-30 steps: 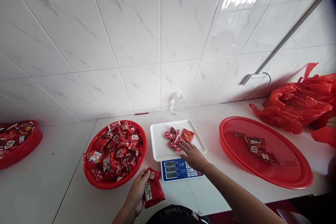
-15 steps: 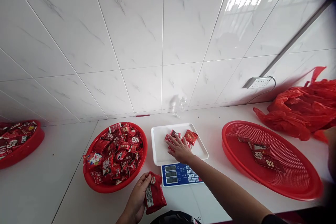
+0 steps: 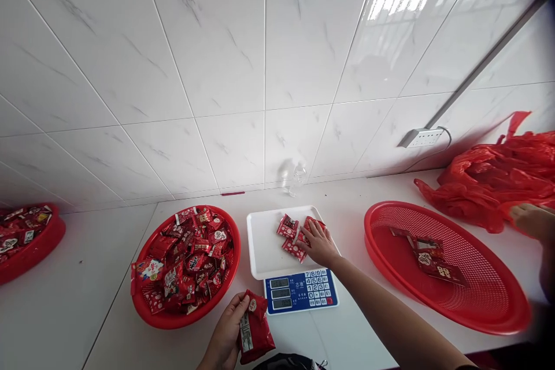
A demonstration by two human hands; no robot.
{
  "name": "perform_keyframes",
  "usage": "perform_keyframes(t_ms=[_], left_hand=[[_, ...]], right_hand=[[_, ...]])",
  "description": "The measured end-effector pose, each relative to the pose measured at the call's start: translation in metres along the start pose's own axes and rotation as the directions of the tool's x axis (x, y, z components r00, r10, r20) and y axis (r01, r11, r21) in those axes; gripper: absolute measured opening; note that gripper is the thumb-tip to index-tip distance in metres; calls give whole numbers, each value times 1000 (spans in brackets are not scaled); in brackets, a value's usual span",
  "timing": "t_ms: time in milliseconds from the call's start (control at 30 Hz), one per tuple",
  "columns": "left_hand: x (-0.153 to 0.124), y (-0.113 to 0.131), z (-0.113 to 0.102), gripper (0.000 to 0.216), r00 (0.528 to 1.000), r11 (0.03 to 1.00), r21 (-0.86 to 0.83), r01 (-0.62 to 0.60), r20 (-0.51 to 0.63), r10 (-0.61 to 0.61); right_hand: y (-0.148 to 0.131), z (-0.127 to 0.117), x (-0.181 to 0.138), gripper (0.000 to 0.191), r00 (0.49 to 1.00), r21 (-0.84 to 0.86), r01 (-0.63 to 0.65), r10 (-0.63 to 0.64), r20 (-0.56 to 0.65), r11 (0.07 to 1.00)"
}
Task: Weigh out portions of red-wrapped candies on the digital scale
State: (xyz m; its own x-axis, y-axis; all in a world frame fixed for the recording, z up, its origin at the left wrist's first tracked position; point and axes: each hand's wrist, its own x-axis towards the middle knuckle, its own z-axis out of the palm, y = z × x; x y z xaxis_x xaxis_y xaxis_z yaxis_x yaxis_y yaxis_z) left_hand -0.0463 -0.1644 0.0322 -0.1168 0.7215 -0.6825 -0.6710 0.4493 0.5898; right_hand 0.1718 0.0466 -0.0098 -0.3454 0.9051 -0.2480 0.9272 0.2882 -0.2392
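My left hand point(image 3: 228, 326) is closed on red snack packets point(image 3: 255, 326), a small one over a larger one, held low before the scale. Over the right side of the white weighing tray point(image 3: 260, 257), my right hand point(image 3: 321, 243) has its fingers spread out on top of a red packet point(image 3: 313, 222). That packet is partly hidden under the fingers. A few small red patterned packets point(image 3: 288, 226) lie just left of those fingertips. The digital scale's blue panel point(image 3: 299, 292) with its displays and keys shows below the tray.
Left of the scale stands a red basket point(image 3: 150, 319) heaped with red packets; another filled basket point(image 3: 34, 257) is at the far left. A red mesh basket point(image 3: 489, 266) holds a few packets on the right. Behind it are red plastic bags point(image 3: 489, 173) and another person's hand point(image 3: 531, 219).
My right hand has slid right across the tray, from the patterned packets onto the right-hand packet. The other person's hand has come further into view. My left hand keeps its packets.
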Motion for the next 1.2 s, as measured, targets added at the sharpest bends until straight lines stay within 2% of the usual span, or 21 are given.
perform_keyframes(t_ms=[67, 167, 333, 433, 500, 733, 900, 1033, 1200], left_hand=[[1, 0, 2, 33, 1000, 1000, -5, 4, 5, -4], [2, -1, 2, 35, 1000, 1000, 2, 8, -3, -8], [-2, 1, 1, 35, 1000, 1000, 26, 8, 19, -8], [-7, 2, 7, 33, 1000, 999, 41, 24, 11, -25], [-11, 1, 14, 31, 1000, 999, 43, 24, -6, -24], [-20, -19, 44, 23, 993, 994, -95, -46, -113, 35], [-25, -34, 51, 22, 980, 996, -76, -53, -197, 37], [-28, -40, 58, 22, 973, 998, -57, -41, -230, 27], [-26, -40, 73, 20, 987, 1000, -7, -22, -158, 21]], right_hand=[[2, -1, -1, 68, 996, 31, 81, -82, 31, 996], [1, -2, -6, 66, 990, 82, 138, -138, -6, 987], [-1, 10, -18, 63, 997, 144, 45, -35, -72, 989], [-1, 14, -20, 66, 998, 165, -45, 52, -37, 985], [-1, 13, -18, 68, 999, 173, -54, 54, 5, 983], [-1, 3, -7, 65, 985, 135, 163, -168, 25, 977], [1, 2, -13, 61, 950, 125, 309, -313, 13, 943], [6, -6, -20, 52, 944, 158, 322, -330, 29, 934], [20, -11, -35, 56, 959, 254, 282, -266, -93, 925]])
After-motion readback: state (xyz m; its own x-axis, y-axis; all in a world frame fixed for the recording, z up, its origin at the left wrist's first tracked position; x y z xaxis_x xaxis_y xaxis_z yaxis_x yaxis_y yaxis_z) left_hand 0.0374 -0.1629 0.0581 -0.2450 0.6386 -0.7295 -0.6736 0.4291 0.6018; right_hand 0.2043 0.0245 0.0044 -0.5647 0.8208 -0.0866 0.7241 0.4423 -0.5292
